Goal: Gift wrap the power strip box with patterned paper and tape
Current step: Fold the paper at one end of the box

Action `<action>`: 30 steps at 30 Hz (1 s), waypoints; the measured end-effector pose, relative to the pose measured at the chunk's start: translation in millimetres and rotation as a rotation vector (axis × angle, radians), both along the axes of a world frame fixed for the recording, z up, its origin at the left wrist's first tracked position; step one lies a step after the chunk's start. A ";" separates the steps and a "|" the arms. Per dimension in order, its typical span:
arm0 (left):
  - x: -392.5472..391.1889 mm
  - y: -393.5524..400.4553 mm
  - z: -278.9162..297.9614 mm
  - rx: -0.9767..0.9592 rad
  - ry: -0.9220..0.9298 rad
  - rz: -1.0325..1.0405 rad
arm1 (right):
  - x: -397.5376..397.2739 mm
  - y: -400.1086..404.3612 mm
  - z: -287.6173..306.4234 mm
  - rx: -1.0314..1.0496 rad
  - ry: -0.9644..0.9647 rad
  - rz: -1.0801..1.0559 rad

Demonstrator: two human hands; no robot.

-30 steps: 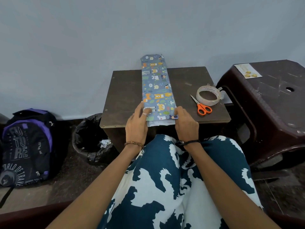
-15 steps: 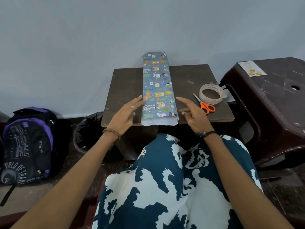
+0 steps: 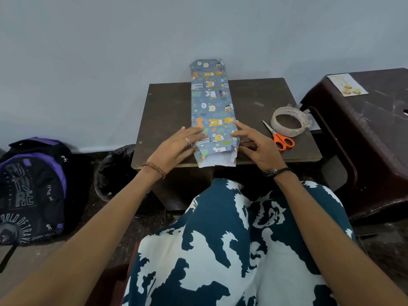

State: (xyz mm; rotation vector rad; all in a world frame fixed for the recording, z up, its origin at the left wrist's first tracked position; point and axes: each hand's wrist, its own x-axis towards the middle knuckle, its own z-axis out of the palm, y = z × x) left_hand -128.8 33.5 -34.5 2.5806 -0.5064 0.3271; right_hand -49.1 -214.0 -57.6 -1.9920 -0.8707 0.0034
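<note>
A long box wrapped in blue animal-patterned paper (image 3: 212, 107) lies lengthwise on a small dark table (image 3: 167, 111), its far end leaning against the wall. The near end of the paper is open and shows its white inside. My left hand (image 3: 176, 146) lies on the box's left near side with straight fingers resting on the paper. My right hand (image 3: 254, 144) touches the right near edge with its fingertips. A roll of clear tape (image 3: 289, 124) and orange-handled scissors (image 3: 279, 138) lie on the table to the right.
A dark plastic stool (image 3: 375, 138) with a small card (image 3: 347, 85) on top stands at the right. A black bin bag (image 3: 114, 173) and a black and purple backpack (image 3: 31, 191) sit on the floor to the left. My patterned lap fills the foreground.
My hands left the box's near end, hovered apart beside it, and now rest on its sides again, further up. The near flap of paper now stands open.
</note>
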 end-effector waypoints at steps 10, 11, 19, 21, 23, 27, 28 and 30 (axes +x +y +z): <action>5.2 -8.5 -12.0 -0.022 -0.108 0.124 | -1.1 15.2 -0.8 -0.056 -0.255 -0.184; 5.1 -9.2 -13.0 -0.028 -0.115 0.133 | -1.7 16.4 -0.9 -0.055 -0.262 -0.199; 5.1 -7.5 -3.7 0.082 -0.169 0.079 | -3.4 18.2 2.2 -0.134 -0.363 -0.232; 6.4 -5.0 1.8 0.174 -0.232 0.022 | -3.5 20.1 3.7 -0.156 -0.362 -0.231; 8.7 -2.6 7.2 0.287 -0.301 -0.029 | -3.4 21.8 5.5 -0.181 -0.369 -0.228; 15.1 1.9 13.9 0.374 -0.308 -0.084 | 0.3 19.5 10.1 -0.225 -0.374 -0.212; 16.5 2.6 14.3 0.381 -0.287 -0.090 | 1.7 18.2 10.8 -0.229 -0.350 -0.199; 17.7 2.2 13.9 0.388 -0.246 -0.085 | 3.6 16.6 11.3 -0.212 -0.285 -0.166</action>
